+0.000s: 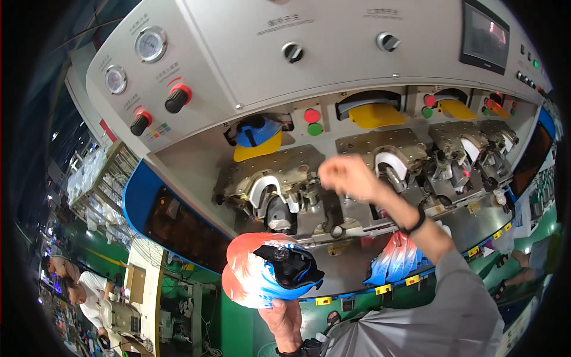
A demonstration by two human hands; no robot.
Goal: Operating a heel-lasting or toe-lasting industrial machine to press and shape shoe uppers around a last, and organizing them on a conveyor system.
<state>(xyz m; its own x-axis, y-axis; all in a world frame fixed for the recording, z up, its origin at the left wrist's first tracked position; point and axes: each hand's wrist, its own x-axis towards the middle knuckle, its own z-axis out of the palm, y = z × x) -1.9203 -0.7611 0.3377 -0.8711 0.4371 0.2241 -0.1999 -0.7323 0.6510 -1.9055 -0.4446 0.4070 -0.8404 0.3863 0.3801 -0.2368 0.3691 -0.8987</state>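
My left hand (281,321), low in the middle, grips a red, white and blue shoe upper (247,262) from below. The black lining of its opening faces up and right. Higher up, my right hand (351,178) hovers in front of the machine with its fingers curled, slightly blurred; no object shows in it. It is between the left moulding station (270,163) and the second station (380,143). A white curved pad (264,187) sits on the left station, above a metal form (279,211); the shoe upper is just below that form, apart from it.
Several more coloured shoe uppers (395,262) lie on the machine's front ledge. Red buttons (311,115) and green buttons (315,129) sit beside yellow flaps (259,147). A blue-edged side panel (140,196) juts out at left. Co-workers (89,291) are at a bench (148,262).
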